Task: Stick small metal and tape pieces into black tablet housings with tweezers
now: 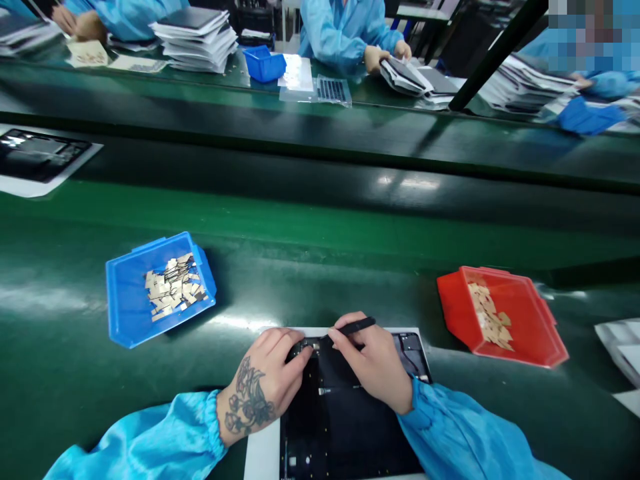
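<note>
A flat, black electronic device (355, 427) is laid open at the near side of the green bench (225, 360), its internal parts exposed. A white sheet (263, 450) is seen beneath it, and small light-coloured parts are set along its left portion. A slim black tool (357, 326) is held at a slant over its far edge, its tip, which seems to be touching the device, directed left.

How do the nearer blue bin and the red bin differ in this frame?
The blue bin sits on the person's left, the red bin on the right. The blue bin holds pale pieces mixed with dark strips; the red bin holds tan pieces without visible dark strips. Both are open-topped and rest on the green surface.
</note>
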A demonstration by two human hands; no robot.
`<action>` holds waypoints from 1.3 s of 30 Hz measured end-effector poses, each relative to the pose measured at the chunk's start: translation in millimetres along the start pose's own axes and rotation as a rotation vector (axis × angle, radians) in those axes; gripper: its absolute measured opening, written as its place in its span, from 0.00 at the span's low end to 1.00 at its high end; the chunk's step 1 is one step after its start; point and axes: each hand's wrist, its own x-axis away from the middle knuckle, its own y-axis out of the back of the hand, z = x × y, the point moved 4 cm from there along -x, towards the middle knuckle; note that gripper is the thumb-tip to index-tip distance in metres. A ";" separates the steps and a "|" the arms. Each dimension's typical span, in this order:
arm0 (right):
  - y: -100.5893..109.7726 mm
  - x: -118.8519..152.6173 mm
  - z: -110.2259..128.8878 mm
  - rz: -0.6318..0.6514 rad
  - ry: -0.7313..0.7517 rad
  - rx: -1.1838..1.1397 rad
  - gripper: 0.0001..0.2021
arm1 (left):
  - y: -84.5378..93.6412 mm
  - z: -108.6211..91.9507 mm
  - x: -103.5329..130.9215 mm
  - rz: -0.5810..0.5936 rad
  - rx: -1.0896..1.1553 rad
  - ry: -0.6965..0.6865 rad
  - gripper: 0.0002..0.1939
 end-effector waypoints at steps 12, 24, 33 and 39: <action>15.4 4.4 10.6 -0.167 0.185 0.003 0.03 | -3.8 -7.0 -4.9 0.136 -0.087 0.062 0.26; -4.1 1.9 6.1 0.043 0.117 -0.331 0.03 | -0.7 -3.9 4.1 0.068 0.028 0.163 0.24; -1.9 1.8 17.0 0.173 0.381 -0.185 0.05 | 1.6 -4.9 3.1 0.057 0.025 0.136 0.20; -3.4 -3.6 8.4 0.129 0.217 -0.244 0.02 | 1.7 -4.6 1.3 0.036 0.020 0.144 0.22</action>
